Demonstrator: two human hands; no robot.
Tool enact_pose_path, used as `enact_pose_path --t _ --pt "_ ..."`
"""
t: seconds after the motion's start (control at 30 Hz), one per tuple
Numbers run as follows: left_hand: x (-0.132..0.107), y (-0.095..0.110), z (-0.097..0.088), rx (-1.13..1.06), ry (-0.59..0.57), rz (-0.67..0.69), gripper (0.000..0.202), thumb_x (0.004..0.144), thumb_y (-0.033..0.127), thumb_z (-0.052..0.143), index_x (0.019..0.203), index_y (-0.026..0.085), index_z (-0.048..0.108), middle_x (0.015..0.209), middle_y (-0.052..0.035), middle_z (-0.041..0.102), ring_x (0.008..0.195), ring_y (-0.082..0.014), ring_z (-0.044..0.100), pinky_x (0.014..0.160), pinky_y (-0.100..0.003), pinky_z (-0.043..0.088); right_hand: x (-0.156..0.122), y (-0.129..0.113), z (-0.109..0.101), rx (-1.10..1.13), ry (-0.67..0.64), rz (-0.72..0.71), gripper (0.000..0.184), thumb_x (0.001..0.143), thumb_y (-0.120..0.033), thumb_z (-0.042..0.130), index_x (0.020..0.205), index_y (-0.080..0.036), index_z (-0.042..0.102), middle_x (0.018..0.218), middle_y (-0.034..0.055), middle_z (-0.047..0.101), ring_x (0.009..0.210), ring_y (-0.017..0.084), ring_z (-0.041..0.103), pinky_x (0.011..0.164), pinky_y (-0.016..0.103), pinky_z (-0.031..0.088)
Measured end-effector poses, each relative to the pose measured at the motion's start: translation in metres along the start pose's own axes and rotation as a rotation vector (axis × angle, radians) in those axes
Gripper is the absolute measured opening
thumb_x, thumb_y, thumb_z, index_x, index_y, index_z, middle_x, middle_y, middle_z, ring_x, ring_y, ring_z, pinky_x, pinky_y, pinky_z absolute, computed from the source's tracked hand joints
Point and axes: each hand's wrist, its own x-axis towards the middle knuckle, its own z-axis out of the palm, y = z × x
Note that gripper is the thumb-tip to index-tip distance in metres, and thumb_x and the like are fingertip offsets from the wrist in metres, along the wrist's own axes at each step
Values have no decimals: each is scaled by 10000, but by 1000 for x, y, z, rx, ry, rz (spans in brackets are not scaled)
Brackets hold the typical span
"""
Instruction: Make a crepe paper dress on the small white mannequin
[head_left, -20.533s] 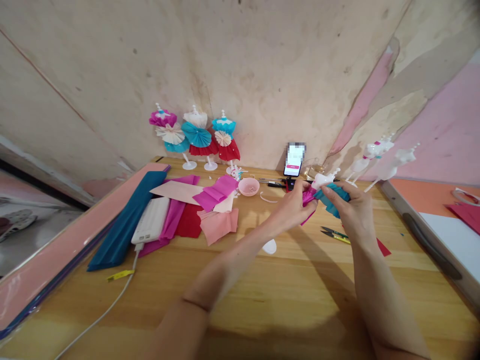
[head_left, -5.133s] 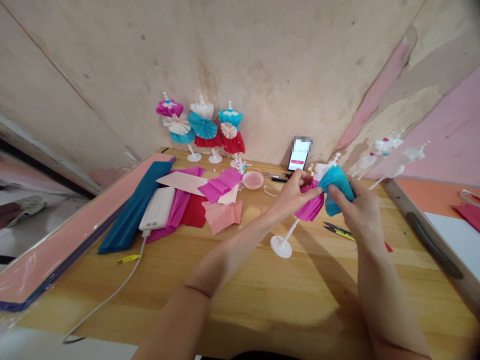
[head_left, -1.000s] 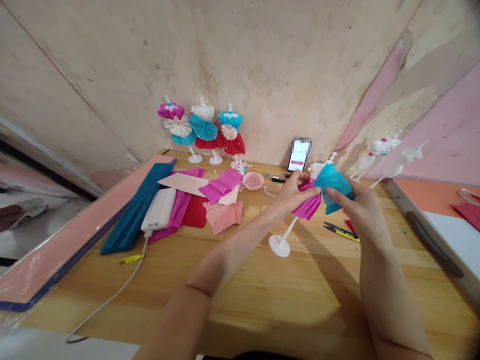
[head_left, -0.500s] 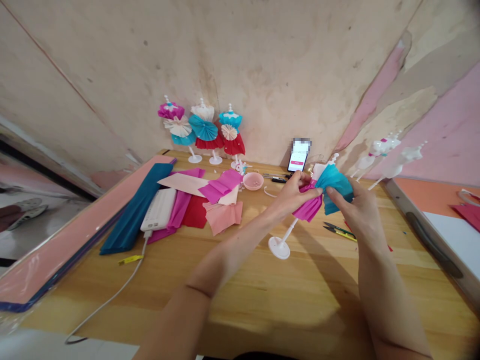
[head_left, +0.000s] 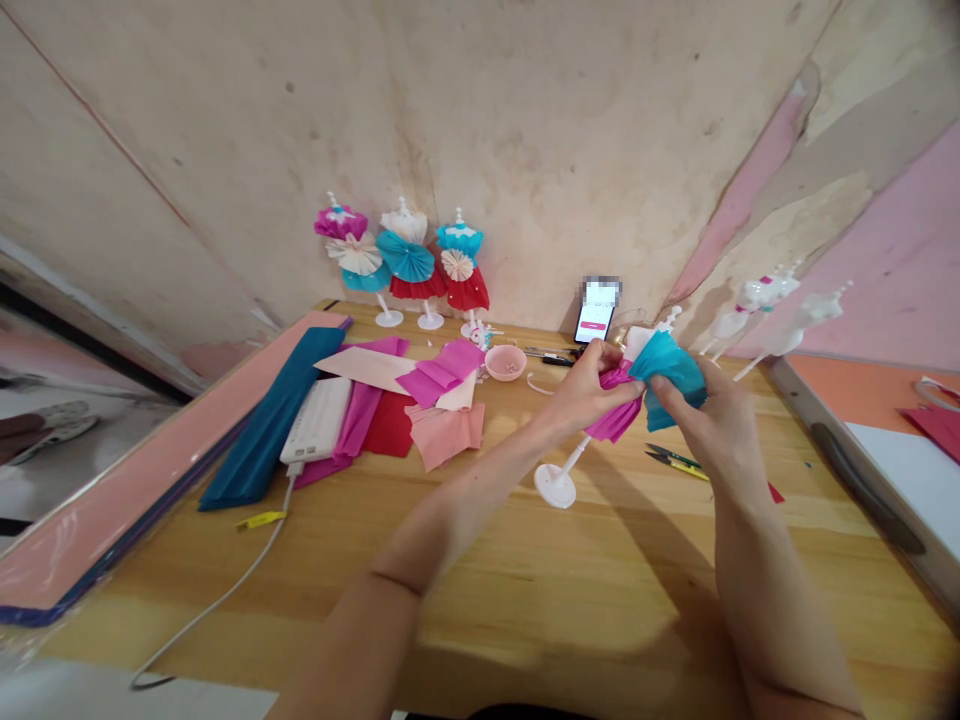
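Note:
My left hand (head_left: 589, 390) and my right hand (head_left: 694, 415) hold a small white mannequin stand up at a tilt over the wooden table. Its round base (head_left: 555, 487) hangs just above the wood. My left fingers pinch a pleated magenta crepe-paper skirt (head_left: 615, 420) at the waist. My right fingers press a gathered teal crepe-paper piece (head_left: 670, 375) against the figure, beside the magenta. The white bust (head_left: 637, 342) shows only in part behind the paper.
Several finished paper-dress mannequins (head_left: 405, 255) stand at the back. Nearby are a phone (head_left: 595, 320), a pink bowl (head_left: 506, 362), and a white power bank (head_left: 316, 420) among crepe-paper sheets (head_left: 442, 430). Yellow-handled snips (head_left: 677, 462) lie right of my hands.
The stand's base has shifted slightly left and down. The teal paper is pinched tighter against the magenta skirt, and my right fingers have closed further on it.

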Motion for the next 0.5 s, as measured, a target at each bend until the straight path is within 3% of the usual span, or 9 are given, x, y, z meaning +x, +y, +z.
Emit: enact_pose_path --t 0.2,0.33,0.43,0.5 --pt "-2 3 1 -1 20 14 322 808 308 692 996 175 467 1024 -60 604 989 -182 594 909 -335 457 -4 -10 10 -263 194 -89 232 843 -444 601 845 -220 541 785 49 583 788 244 563 721 391 440" --pt "-3 8 0 14 20 24 280 811 270 674 978 178 468 1013 -52 603 963 -171 595 872 -305 460 -4 -8 8 -55 213 -3 380 777 -463 701 1009 -224 518 896 52 613 787 226 573 705 386 465" --pt "-3 8 1 3 28 25 257 815 243 655 976 179 466 1011 -47 601 948 -158 592 849 -287 455 -1 -4 1 160 122 -23 496 758 -464 737 1134 -238 505 995 57 627 837 218 589 734 382 486" --pt "-3 7 3 7 40 19 265 812 240 653 980 179 458 1006 -42 597 936 -147 590 840 -279 452 1 -4 -3 168 116 -53 488 756 -469 746 1129 -244 526 1001 50 623 844 212 582 752 382 479"
